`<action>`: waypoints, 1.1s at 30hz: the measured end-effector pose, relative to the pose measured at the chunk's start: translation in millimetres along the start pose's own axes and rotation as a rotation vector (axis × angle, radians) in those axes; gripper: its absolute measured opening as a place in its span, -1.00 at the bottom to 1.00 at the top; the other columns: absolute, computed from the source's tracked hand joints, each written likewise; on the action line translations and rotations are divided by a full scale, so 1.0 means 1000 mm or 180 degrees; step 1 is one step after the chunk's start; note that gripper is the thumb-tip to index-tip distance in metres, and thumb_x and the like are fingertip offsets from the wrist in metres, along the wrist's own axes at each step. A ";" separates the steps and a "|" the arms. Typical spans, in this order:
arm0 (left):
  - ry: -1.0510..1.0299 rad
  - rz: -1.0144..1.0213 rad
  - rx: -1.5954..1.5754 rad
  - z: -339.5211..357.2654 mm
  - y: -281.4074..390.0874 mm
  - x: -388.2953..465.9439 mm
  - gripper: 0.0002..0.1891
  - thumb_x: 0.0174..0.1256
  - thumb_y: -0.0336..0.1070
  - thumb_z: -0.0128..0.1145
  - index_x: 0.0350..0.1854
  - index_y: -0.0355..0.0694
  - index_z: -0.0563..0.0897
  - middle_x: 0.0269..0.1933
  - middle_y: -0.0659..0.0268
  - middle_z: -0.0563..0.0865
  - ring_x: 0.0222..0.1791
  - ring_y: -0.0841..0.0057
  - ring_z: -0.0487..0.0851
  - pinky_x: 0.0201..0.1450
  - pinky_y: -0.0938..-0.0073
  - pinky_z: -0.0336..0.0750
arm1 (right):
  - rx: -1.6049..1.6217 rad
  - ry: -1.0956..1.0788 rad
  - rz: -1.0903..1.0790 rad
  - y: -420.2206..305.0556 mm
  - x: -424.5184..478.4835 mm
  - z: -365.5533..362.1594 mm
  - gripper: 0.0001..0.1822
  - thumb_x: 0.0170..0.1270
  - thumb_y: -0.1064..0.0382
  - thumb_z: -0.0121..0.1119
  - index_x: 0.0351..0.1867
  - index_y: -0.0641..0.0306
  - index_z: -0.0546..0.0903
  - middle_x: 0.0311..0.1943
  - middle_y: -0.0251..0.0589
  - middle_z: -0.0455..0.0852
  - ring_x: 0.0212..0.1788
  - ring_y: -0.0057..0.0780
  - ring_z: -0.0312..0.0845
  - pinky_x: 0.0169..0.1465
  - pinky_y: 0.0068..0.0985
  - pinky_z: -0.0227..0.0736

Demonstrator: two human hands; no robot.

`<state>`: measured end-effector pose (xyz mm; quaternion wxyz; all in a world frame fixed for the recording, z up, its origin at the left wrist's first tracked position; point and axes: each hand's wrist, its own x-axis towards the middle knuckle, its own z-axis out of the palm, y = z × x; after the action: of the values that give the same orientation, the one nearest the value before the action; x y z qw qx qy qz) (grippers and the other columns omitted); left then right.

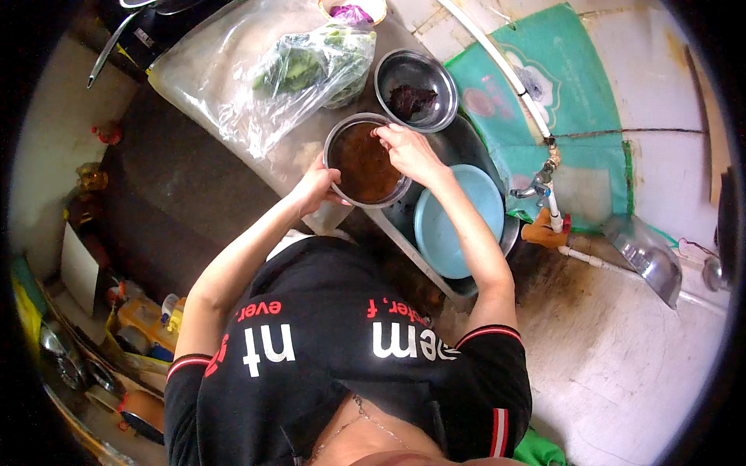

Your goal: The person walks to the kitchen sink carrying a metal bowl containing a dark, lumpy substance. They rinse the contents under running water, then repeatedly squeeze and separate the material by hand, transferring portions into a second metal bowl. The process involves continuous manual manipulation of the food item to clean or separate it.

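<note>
My left hand (319, 185) grips the lower left side of a round metal bowl (331, 131), thumb over the rim and fingers underneath. Murky brown liquid (364, 166) fills much of this bowl. At its upper right, my right hand (408, 152) reaches over the rim with fingertips drawn together above the liquid. A small reddish-brown spot shows at those fingertips; I cannot tell whether it is a held piece. Just beyond, a second metal bowl (446, 113) contains a dark reddish-brown clump (411, 100). Below my right forearm, a light blue plastic basin (434, 244) sits in the sink (408, 244).
Leafy greens (300, 70) lie in a clear plastic bag (250, 116) on the counter (201, 67). Behind stands a bowl (382, 9) with something purple. A tap (533, 191) and white pipe (495, 55) run along the wall. At upper left, a metal handle (108, 49) juts out.
</note>
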<state>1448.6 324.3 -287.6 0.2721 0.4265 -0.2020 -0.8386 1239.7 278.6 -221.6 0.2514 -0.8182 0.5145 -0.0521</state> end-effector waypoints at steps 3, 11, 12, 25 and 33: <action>0.0006 0.0055 0.0063 0.002 -0.001 0.000 -0.28 0.02 -0.58 -0.14 0.34 -0.03 0.13 0.12 0.12 0.44 -0.18 0.18 0.65 -0.37 0.13 0.71 | -0.0427 0.0098 0.0113 0.006 -0.001 0.023 -0.70 0.23 0.35 -0.02 0.00 0.19 0.53 -0.25 -0.01 0.57 -0.20 -0.05 0.57 -0.14 -0.18 0.47; 0.0027 0.0011 0.0064 0.004 0.002 -0.002 -0.27 0.00 -0.59 -0.14 0.34 -0.02 0.15 0.15 0.12 0.41 -0.08 0.18 0.60 -0.38 0.14 0.71 | -0.0407 0.0443 0.0258 0.002 0.007 0.059 -0.76 0.29 0.19 0.03 -0.06 0.17 0.50 -0.18 0.11 0.53 -0.21 0.08 0.56 -0.15 -0.08 0.48; 0.0007 -0.0014 0.0070 0.004 0.004 -0.004 -0.27 0.00 -0.59 -0.14 0.34 -0.02 0.15 0.15 0.13 0.40 -0.05 0.18 0.59 -0.38 0.14 0.71 | -0.0344 0.0345 0.0332 -0.002 0.008 0.058 -0.77 0.28 0.20 0.03 -0.07 0.18 0.50 -0.18 0.13 0.53 -0.19 0.10 0.56 -0.16 -0.05 0.47; -0.0044 -0.0026 0.0043 -0.001 0.000 0.001 -0.30 -0.02 -0.60 -0.14 0.29 -0.04 0.18 0.10 0.13 0.44 -0.06 0.18 0.59 -0.38 0.13 0.71 | 0.0176 0.0242 0.0329 -0.025 -0.017 0.074 -0.86 0.23 0.28 0.03 -0.22 0.25 0.51 -0.29 0.04 0.56 -0.27 0.08 0.56 -0.21 -0.10 0.47; -0.0022 -0.0002 0.0062 0.000 0.002 0.000 -0.33 -0.01 -0.60 -0.14 0.27 -0.09 0.19 0.07 0.11 0.46 -0.12 0.16 0.63 -0.40 0.15 0.71 | 0.0312 -0.0340 0.0385 -0.033 -0.031 0.068 -0.84 0.17 0.22 0.09 -0.34 0.26 0.59 -0.36 0.02 0.65 -0.22 -0.01 0.59 -0.16 -0.14 0.47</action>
<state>1449.0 323.0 -286.2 0.2670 0.4263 -0.2110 -0.8381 1275.6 341.2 -260.3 0.3209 -0.7739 0.5456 -0.0183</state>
